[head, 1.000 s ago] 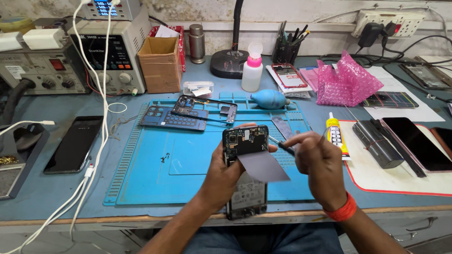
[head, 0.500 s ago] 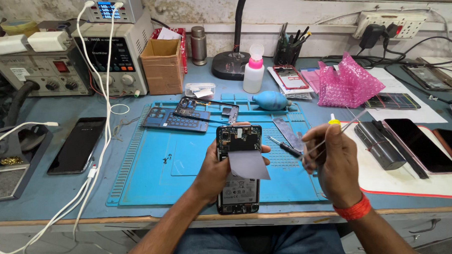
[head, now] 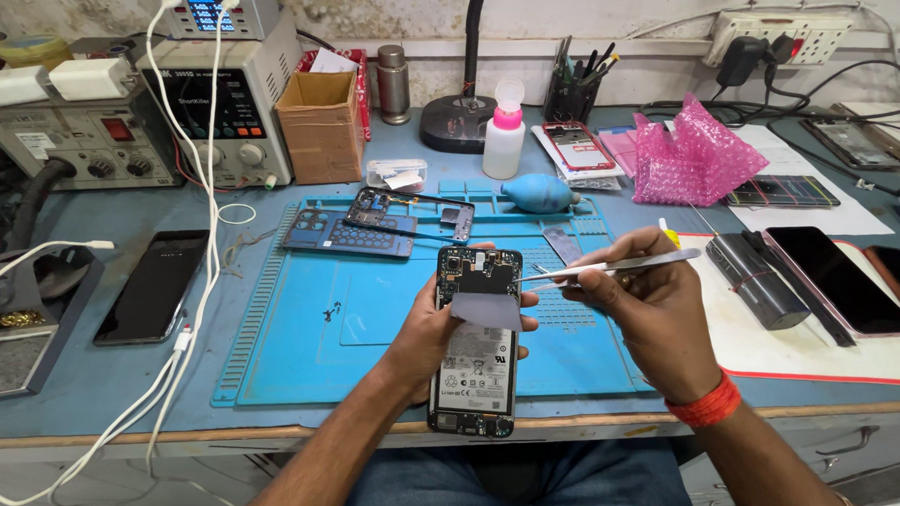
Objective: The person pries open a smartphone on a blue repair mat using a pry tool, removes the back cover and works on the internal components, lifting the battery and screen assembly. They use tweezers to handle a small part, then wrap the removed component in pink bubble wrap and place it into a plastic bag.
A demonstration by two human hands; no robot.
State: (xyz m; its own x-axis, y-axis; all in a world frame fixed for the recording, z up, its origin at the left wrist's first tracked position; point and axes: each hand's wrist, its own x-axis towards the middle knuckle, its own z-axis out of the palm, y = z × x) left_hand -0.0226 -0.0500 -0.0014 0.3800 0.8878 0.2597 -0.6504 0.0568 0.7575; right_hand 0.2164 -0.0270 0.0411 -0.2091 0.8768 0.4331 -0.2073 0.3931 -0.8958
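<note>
Blue rubber covers the middle of the workbench: a ridged repair mat (head: 303,328) that runs from the near edge back toward the test instruments (head: 215,102) and a cardboard box (head: 318,128). Above its near half the left hand (head: 428,339) holds an opened phone (head: 476,342), back cover off, fingers wrapped round its left edge and thumb pressing on a grey sheet (head: 485,310) that lies across the middle of the phone. The phone's long axis runs away from the person, circuit board end far, battery end near and reaching past the bench edge toward the lap. Just to its right, the right hand (head: 652,316), a red band at the wrist, is closed on a pair of metal tweezers (head: 610,267). The tweezers lie almost level, crosswise to the phone's long axis, tips pointing left and reaching the phone's right edge beside the upper board; whether they touch it I cannot tell. So the phone sits directly left of the tool hand, and the tips come in from its side. Farther back on the mat lie a removed dark frame (head: 409,213) and a blue back cover (head: 345,234), well apart from both hands.
</note>
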